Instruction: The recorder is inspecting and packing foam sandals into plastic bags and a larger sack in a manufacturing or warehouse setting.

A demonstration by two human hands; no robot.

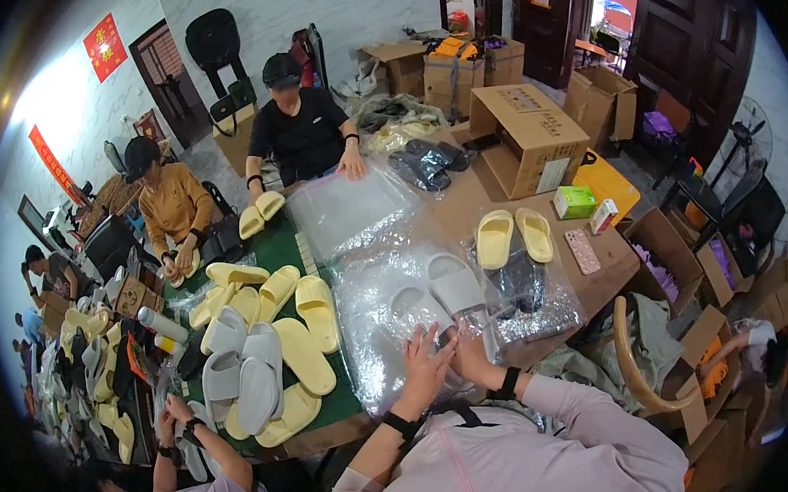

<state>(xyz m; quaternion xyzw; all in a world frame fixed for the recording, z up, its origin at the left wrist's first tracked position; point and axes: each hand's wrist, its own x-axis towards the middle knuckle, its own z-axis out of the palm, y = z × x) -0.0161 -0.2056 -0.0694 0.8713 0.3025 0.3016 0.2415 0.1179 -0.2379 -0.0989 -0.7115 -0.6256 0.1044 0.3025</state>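
A pair of grey slippers lies on clear plastic bags right in front of me. The left grey slipper [416, 308] looks covered by plastic film; the right grey slipper [455, 281] has its heel toward my hands. My left hand [427, 370] rests at the heel of the left slipper and the plastic, its fingers apart. Close beside it, my right hand [475, 354] is at the heel of the right slipper, with its fingers mostly hidden. Clear plastic bags [364, 338] spread under and around both hands.
Left of me are piled yellow slippers [303, 355] and grey slippers [262, 371]. Yellow slippers [495, 240] and wrapped black slippers [515, 284] lie to the right, near a phone [582, 251] and an open carton [532, 138]. Co-workers [301, 134] sit around the table; a wooden chair arm [636, 366] curves at my right.
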